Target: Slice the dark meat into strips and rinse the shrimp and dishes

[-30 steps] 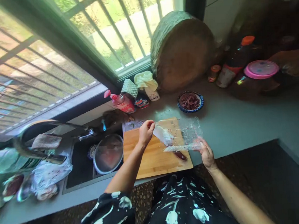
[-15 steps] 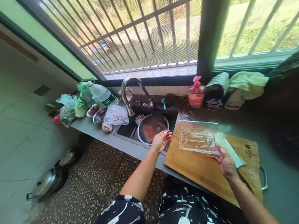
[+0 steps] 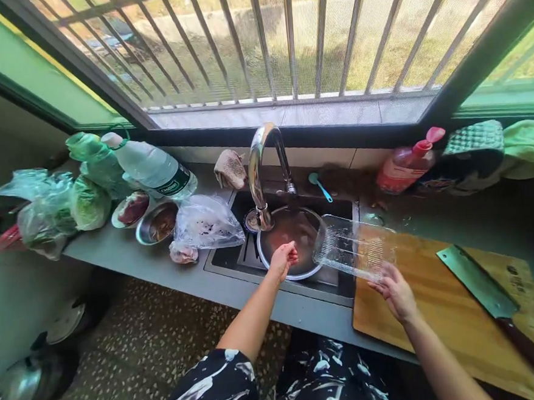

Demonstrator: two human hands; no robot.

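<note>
Beside the sink (image 3: 234,260), the right hand (image 3: 396,288) grips a clear plastic tray (image 3: 353,249); left hand (image 3: 284,260) loosely curled, empty, over the steel bowl (image 3: 297,234)

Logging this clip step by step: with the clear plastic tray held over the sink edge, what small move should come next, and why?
Probably carry the clear plastic tray a little further left, over the metal bowl. The right hand holds it tilted toward the sink, and the left hand hangs with fingers curled just above the bowl.
</note>
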